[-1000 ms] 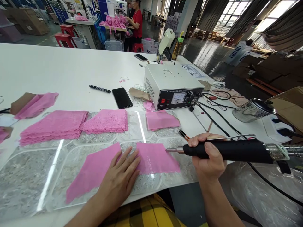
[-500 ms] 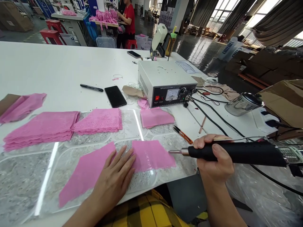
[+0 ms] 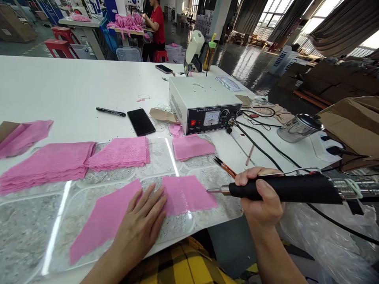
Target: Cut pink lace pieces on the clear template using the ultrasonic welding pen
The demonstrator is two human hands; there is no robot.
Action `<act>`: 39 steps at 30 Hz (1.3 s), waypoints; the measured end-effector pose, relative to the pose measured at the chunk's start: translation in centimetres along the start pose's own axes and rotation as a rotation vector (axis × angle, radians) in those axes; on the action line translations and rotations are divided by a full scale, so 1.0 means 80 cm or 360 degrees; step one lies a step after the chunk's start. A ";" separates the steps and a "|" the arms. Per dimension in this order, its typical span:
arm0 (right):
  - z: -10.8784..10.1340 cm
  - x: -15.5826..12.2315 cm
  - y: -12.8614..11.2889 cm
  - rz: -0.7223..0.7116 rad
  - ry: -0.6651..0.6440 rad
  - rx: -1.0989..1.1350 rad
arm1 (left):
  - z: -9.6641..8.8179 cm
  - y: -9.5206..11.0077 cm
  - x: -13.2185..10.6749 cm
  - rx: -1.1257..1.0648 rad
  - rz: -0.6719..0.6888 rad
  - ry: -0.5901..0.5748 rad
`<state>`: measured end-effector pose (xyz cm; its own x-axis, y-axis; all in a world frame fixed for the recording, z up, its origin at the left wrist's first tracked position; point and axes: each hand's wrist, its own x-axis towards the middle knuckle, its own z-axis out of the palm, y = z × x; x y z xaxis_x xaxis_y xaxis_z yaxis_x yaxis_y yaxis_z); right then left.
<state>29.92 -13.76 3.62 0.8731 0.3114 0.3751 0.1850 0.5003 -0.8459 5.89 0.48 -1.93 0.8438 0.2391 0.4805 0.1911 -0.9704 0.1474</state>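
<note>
My left hand (image 3: pixel 142 219) lies flat with its fingers spread, over the gap between two pink fabric pieces. Its fingers touch the edge of the left fabric piece (image 3: pixel 100 221) and reach the left edge of the right fabric piece (image 3: pixel 188 195). In my right hand (image 3: pixel 263 197) is a black-handled ultrasonic welding gun (image 3: pixel 290 189), held level. Its thin metal tip points left and is at the slanted right edge of the right piece; whether it presses on the fabric I cannot tell. Both pieces rest on a clear-coated stone-patterned mat (image 3: pixel 29 221).
Behind stand pink fabric stacks (image 3: pixel 50 161), a smaller stack (image 3: pixel 121 154) and another pink piece (image 3: pixel 192 146). Orange thread snips (image 3: pixel 225 167) lie near the gun. Farther back are a phone (image 3: pixel 141 122), a pen (image 3: pixel 111 112), a control box (image 3: pixel 207 104) with cables, and a glass jar (image 3: pixel 300 128).
The whole view has shifted slightly, so things appear a little farther left. Both hands, the welding gun and the fabric pieces keep nearly the same places relative to each other.
</note>
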 end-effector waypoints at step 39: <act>-0.032 -0.009 -0.017 0.0293 0.0809 0.0366 | 0.001 0.085 0.079 -0.0055 0.0534 -0.0389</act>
<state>30.17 -16.71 3.50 0.9988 0.0118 -0.0471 -0.0433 0.6546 -0.7548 12.59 -4.58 2.01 0.9514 -0.1088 0.2882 -0.1280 -0.9906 0.0485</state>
